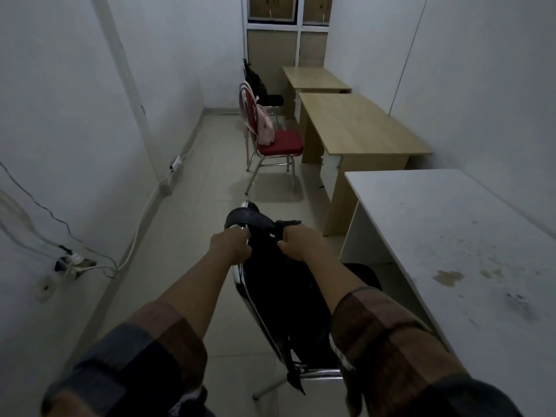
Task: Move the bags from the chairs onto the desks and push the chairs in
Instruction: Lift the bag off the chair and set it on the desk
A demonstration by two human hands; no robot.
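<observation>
Dim narrow room, desks along the right wall. Both arms extended forward and down, plaid sleeves rolled to the forearm. Left hand (233,245) closed around the top strap of a black backpack (279,284); right hand (296,243) clenched on the bag's upper edge. Backpack upright on the nearest chair (258,320), against its backrest. White desk (451,236) just to the right, surface stained. Further along: red chair (278,142) pulled out, pink bag (264,126) leaning on its backrest, beside a wooden desk (361,127). Beyond, a dark chair (272,100) with a dark bag (255,79), near a second wooden desk (313,78). Cables trailing along the left wall.
</observation>
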